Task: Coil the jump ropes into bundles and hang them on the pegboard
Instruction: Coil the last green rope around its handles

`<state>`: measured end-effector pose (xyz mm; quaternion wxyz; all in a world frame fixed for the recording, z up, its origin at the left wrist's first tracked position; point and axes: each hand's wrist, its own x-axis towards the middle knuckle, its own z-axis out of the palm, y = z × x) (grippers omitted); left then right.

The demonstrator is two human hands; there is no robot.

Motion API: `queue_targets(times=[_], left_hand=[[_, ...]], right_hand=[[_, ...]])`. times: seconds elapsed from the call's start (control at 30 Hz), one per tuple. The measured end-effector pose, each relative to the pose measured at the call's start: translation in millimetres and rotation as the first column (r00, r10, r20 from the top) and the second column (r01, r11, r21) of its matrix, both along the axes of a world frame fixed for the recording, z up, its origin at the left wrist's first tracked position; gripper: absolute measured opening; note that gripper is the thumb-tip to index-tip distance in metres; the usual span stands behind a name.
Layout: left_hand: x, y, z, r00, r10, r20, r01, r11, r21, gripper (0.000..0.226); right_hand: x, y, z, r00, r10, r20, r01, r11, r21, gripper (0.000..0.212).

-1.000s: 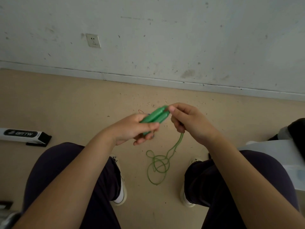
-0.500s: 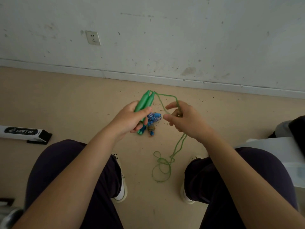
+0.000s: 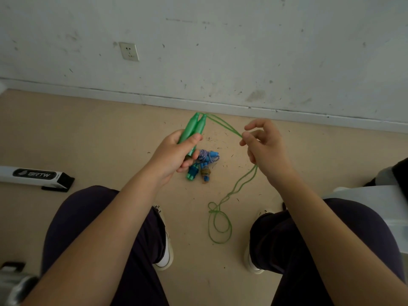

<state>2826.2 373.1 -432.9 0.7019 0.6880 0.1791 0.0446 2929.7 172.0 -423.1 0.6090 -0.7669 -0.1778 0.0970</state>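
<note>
My left hand [image 3: 174, 154] grips the two green jump rope handles [image 3: 194, 129] together, their tips pointing up and away from me. From those tips the doubled green cord [image 3: 223, 124] runs right to my right hand [image 3: 262, 146], which pinches it between thumb and fingers. Below that hand the cord hangs down and ends in loose loops [image 3: 218, 224] on the floor between my feet. A blue jump rope bundle [image 3: 208, 160], wound with blue-and-white cord, lies on the floor just behind my left hand. No pegboard is in view.
A white and black bar marked BRTW [image 3: 35, 175] lies on the floor at left. The white wall with a socket [image 3: 129, 51] stands ahead. A pale grey object [image 3: 379, 202] sits at the right edge by my knee.
My hands have moved apart. The handles turned from lying sideways to pointing away, and my right hand slid along the cord to the right, drawing it taut. The blue bundle came into sight.
</note>
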Motion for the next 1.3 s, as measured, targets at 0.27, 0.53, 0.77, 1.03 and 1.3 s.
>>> queue_targets(times=[0.27, 0.53, 0.77, 1.03, 1.3], left_hand=[[0, -4, -2, 0.991, 0.104, 0.086, -0.102, 0.994, -0.032, 0.018], [4, 1, -5, 0.959, 0.266, 0.095, -0.266, 0.964, -0.016, 0.009], [0, -6, -7, 0.920, -0.279, -0.277, 0.336, 0.923, 0.186, 0.030], [-3, -10, -2, 0.838, -0.480, -0.259, 0.513, 0.855, 0.075, 0.033], [-2, -18, -5, 0.822, -0.514, -0.246, 0.542, 0.839, 0.056, 0.012]], right_hand=[[-4, 2, -6, 0.993, 0.092, 0.079, -0.065, 0.954, -0.293, 0.011], [-4, 4, -2, 0.987, 0.120, 0.105, -0.078, 0.938, -0.339, 0.010], [-16, 6, 3, 0.902, 0.420, 0.096, -0.336, 0.825, -0.454, 0.010], [-17, 6, 7, 0.910, 0.393, 0.131, -0.348, 0.897, -0.273, 0.012], [-16, 9, 2, 0.909, 0.388, 0.149, -0.350, 0.908, -0.231, 0.019]])
